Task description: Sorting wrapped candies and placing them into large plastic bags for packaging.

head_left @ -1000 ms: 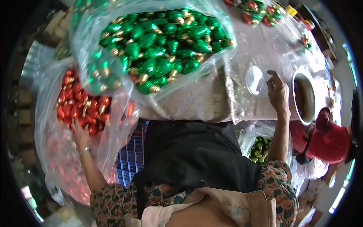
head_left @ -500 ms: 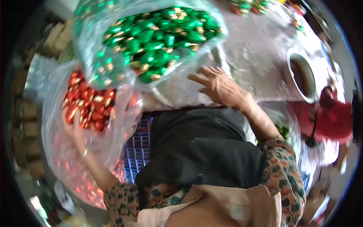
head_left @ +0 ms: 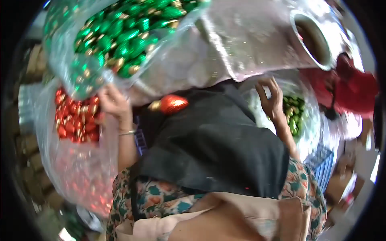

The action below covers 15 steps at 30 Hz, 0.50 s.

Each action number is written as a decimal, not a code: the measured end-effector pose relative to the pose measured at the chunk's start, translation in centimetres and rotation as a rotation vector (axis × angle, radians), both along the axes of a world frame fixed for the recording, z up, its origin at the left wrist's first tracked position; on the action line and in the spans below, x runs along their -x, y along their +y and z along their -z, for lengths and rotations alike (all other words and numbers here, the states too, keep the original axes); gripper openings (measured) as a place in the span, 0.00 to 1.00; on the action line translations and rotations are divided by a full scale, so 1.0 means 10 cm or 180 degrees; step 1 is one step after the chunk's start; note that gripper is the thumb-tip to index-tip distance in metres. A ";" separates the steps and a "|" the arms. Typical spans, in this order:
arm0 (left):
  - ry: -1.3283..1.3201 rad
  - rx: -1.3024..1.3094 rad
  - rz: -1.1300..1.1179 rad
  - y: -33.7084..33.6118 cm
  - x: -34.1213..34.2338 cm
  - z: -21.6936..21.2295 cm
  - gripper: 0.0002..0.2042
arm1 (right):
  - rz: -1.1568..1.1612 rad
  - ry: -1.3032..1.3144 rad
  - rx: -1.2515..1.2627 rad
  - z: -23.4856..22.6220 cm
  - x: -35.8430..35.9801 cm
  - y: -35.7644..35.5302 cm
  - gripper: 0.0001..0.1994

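Left hand (head_left: 110,102) grips the clear bag of red ornaments (head_left: 74,120), fingers curled on the plastic. Right hand (head_left: 271,100) hovers loosely curled, holding nothing, beside the bag of green ornaments (head_left: 295,114).

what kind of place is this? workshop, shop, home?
Most likely a packing or sorting workplace for foil-wrapped ornaments or sweets, not a home. Evidence: big clear bags of green pieces and red pieces, a foil-covered table, a large roll, and stacked cartons at the left edge.
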<state>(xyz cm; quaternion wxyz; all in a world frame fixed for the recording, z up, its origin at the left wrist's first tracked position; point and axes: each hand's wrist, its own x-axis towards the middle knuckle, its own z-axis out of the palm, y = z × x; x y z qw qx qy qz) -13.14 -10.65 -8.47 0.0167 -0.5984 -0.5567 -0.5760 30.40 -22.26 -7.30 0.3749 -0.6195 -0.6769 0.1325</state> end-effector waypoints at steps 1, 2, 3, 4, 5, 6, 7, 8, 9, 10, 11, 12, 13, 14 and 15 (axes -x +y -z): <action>0.0430 0.0126 -0.0129 -0.14 -0.05 -0.01 0.13 | -0.0032 0.0019 0.0068 0.12 0.05 -0.06 0.07; 0.0286 0.0815 0.0235 -0.26 -0.11 -0.02 0.18 | -0.0207 -0.0007 0.0038 0.22 0.11 -0.09 0.06; 0.0117 0.1678 0.0509 -0.36 -0.18 -0.04 0.23 | -0.0156 0.0023 0.0156 0.30 0.14 -0.09 0.06; 0.0545 0.1580 0.0626 -0.38 -0.24 -0.07 0.26 | -0.0130 0.0042 0.0211 0.37 0.17 -0.06 0.06; 0.0987 0.1584 0.0703 -0.37 -0.32 -0.10 0.29 | -0.0071 0.0051 0.0263 0.42 0.17 -0.04 0.06; 0.0990 0.1624 0.0721 -0.34 -0.42 -0.12 0.29 | -0.0005 0.0073 0.0233 0.47 0.16 -0.01 0.06; 0.1248 0.1348 0.0979 -0.31 -0.53 -0.11 0.29 | 0.0024 0.0016 0.0325 0.51 0.12 0.02 0.06; 0.1520 0.1162 0.1147 -0.29 -0.63 -0.10 0.29 | 0.0048 0.0008 0.0338 0.56 0.04 0.02 0.05; 0.1462 0.1076 0.1273 -0.29 -0.72 -0.08 0.29 | 0.0072 -0.0004 0.0358 0.63 -0.08 -0.01 0.05; 0.1900 0.1190 0.1484 -0.31 -0.79 -0.04 0.28 | 0.0028 0.0019 0.0431 0.73 -0.22 -0.05 0.05; 0.2351 0.1289 0.1698 -0.32 -0.84 0.02 0.27 | 0.0115 -0.0028 0.0380 0.85 -0.38 -0.15 0.05; 0.2908 0.1449 0.1909 -0.34 -0.86 0.08 0.26 | 0.0547 0.0209 0.0501 1.00 -0.60 -0.28 0.05; 0.2812 0.1329 0.2027 -0.35 -0.86 0.16 0.26 | 0.0875 0.0408 0.0666 1.16 -0.86 -0.48 0.05; 0.2808 0.1446 0.2010 -0.37 -0.83 0.23 0.23 | 0.1481 0.0300 0.0832 1.37 -1.14 -0.71 0.05; 0.2814 0.1569 0.1940 -0.39 -0.77 0.28 0.20 | 0.1680 0.0167 0.0957 1.58 -1.44 -0.95 0.06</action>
